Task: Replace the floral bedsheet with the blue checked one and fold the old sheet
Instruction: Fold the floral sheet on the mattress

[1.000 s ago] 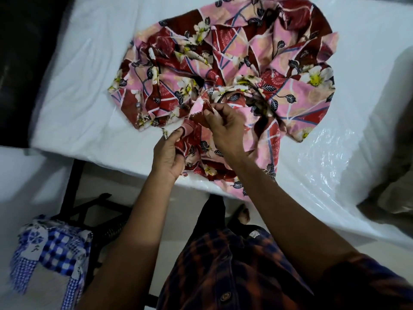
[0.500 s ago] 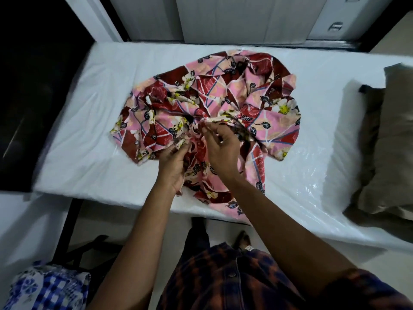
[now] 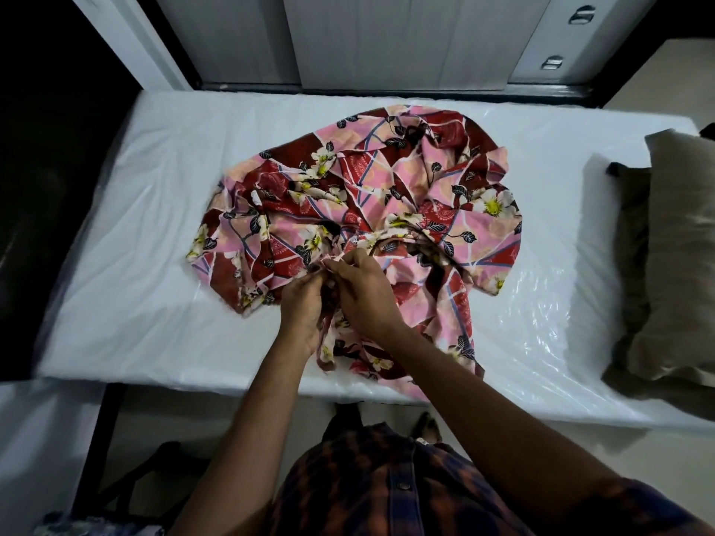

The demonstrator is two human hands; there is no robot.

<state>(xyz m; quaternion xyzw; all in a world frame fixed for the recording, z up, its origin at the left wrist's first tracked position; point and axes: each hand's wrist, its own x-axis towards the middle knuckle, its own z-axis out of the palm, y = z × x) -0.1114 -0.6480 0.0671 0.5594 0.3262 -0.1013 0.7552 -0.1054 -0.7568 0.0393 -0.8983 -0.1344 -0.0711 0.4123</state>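
The floral bedsheet point(image 3: 387, 195), pink and dark red with white flowers, lies crumpled in a heap on the bare white mattress point(image 3: 147, 210). My left hand point(image 3: 303, 309) and my right hand point(image 3: 365, 294) sit close together at the heap's near edge, both pinching a hem of the sheet. A strip of the sheet hangs from my hands over the mattress's front edge. A sliver of the blue checked sheet point(image 3: 93, 528) shows at the bottom left corner, mostly out of frame.
Two brown pillows point(image 3: 677, 257) lie at the right end of the mattress. Grey wardrobe doors point(image 3: 387, 36) stand behind the bed. A dark metal bed frame leg point(image 3: 104, 439) drops to the floor at the left. Plastic wrap shines on the mattress's right part.
The view has tilted up, showing the wardrobe and pillows, and the blue checked sheet has slid nearly out of frame. My hands have closed together along the sheet's hem.
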